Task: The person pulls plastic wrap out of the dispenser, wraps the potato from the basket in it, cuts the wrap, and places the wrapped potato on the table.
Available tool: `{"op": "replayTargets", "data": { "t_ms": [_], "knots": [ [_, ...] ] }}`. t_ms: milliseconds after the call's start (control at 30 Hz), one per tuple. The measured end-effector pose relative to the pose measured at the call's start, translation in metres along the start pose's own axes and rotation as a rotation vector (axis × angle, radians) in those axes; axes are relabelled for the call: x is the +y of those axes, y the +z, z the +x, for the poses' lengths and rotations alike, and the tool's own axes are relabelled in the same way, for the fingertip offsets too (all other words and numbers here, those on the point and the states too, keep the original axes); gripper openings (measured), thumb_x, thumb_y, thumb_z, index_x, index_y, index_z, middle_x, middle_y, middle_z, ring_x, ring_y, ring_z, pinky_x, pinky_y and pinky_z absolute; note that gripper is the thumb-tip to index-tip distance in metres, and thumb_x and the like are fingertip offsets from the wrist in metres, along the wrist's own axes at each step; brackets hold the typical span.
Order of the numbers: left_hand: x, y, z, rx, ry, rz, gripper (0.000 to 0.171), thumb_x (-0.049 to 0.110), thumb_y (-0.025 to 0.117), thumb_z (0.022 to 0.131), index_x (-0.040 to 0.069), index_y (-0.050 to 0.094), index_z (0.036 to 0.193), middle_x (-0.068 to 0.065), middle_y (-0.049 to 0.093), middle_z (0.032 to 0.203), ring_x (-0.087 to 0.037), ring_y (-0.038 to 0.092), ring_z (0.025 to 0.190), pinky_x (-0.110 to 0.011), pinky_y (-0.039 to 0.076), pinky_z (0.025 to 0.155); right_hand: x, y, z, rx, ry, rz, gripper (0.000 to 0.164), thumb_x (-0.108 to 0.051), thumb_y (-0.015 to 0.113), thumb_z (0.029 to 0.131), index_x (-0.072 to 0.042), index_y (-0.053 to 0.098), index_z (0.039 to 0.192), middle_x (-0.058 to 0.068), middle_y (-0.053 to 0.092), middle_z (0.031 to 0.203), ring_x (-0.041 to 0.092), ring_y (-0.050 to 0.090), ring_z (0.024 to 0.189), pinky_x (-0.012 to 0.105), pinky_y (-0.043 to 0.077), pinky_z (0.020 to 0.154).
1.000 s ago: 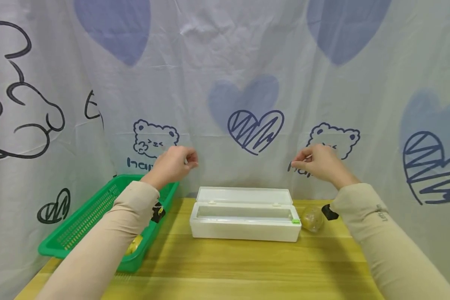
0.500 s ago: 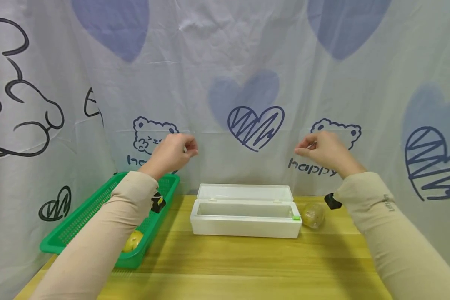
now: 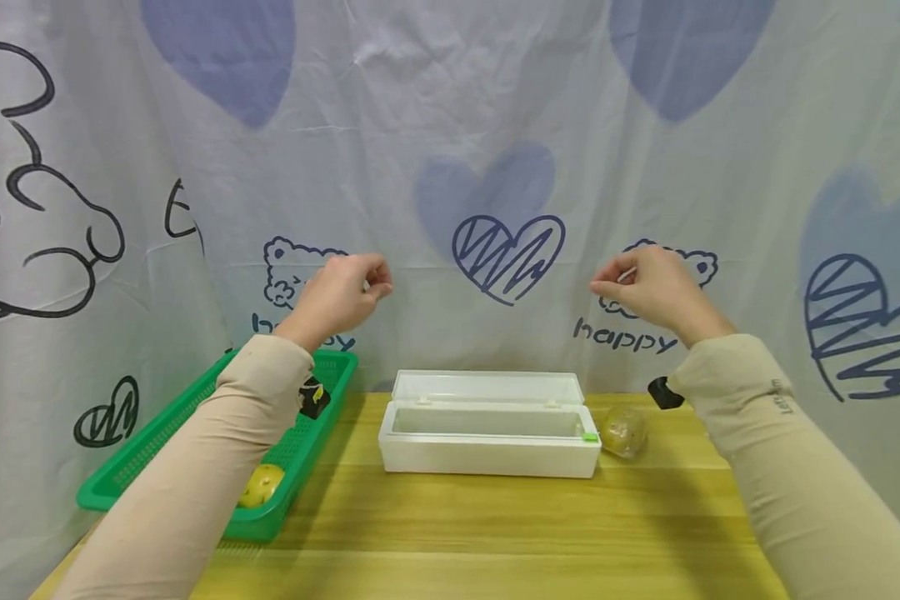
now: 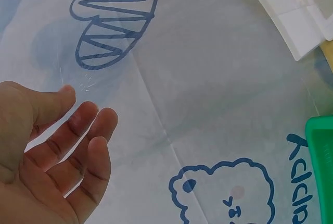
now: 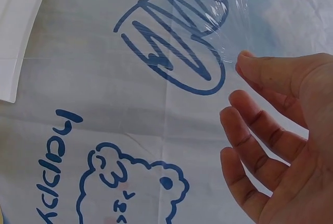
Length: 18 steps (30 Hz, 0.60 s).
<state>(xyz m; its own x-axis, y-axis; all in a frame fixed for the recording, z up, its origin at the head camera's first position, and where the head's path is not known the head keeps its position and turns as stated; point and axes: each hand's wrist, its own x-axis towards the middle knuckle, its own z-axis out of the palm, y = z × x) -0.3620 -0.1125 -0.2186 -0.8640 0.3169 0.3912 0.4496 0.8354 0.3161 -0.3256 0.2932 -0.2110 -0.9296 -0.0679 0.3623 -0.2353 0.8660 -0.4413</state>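
Observation:
Both hands are raised above and behind the white cling film box, well apart from each other. My left hand (image 3: 341, 292) pinches one side of a sheet of clear cling film (image 5: 216, 28) between thumb and fingers. The other side is pinched by my right hand (image 3: 652, 287). The film is almost invisible in the head view; glints and creases show it near the thumb tips in both wrist views. The long white cling film box (image 3: 487, 461) sits on the table with its lid up and a green slider (image 3: 590, 437) at its right end.
To the right of the box lies a yellow, potato-like item wrapped in clear film (image 3: 623, 432). A green basket (image 3: 270, 521) at left holds a yellow, potato-like item (image 3: 261, 485). A printed curtain (image 3: 450, 100) hangs close behind the wooden table (image 3: 495, 533).
Both hands have risen and drawn slightly farther apart, still pinching the cling film. The box, the basket and the wrapped item have stayed in place.

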Motion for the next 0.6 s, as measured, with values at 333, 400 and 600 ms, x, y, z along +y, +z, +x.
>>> {"op": "replayTargets", "data": {
  "t_ms": [333,400,600],
  "knots": [
    [0.005,-0.012,0.005,0.072,0.023,-0.009,0.011,0.017,0.061,0.111,0.010,0.068,0.110,-0.014,0.073,0.113,-0.030,0.063,0.087,-0.042,0.051,0.074,-0.012,-0.013,0.002,0.059,-0.005,-0.005,0.031,-0.038,0.070,0.105,-0.010,0.078,0.115,0.018,0.071,0.122,0.032,0.060,0.100,0.041,0.047,0.077],
    [0.007,-0.015,0.005,0.083,0.025,-0.013,0.011,0.017,0.061,0.111,0.009,0.068,0.111,-0.013,0.073,0.112,-0.030,0.062,0.088,-0.043,0.051,0.075,-0.012,-0.015,0.002,0.075,-0.015,-0.009,0.032,-0.039,0.069,0.105,-0.010,0.078,0.115,0.019,0.071,0.124,0.032,0.061,0.101,0.043,0.047,0.078],
    [0.011,-0.019,0.005,0.094,0.012,-0.017,0.012,0.018,0.062,0.110,0.009,0.069,0.113,-0.012,0.074,0.113,-0.030,0.063,0.090,-0.043,0.052,0.075,-0.013,-0.014,0.001,0.090,-0.013,0.001,0.033,-0.038,0.069,0.105,-0.008,0.078,0.116,0.020,0.072,0.126,0.034,0.065,0.107,0.047,0.051,0.084]
  ]
}}
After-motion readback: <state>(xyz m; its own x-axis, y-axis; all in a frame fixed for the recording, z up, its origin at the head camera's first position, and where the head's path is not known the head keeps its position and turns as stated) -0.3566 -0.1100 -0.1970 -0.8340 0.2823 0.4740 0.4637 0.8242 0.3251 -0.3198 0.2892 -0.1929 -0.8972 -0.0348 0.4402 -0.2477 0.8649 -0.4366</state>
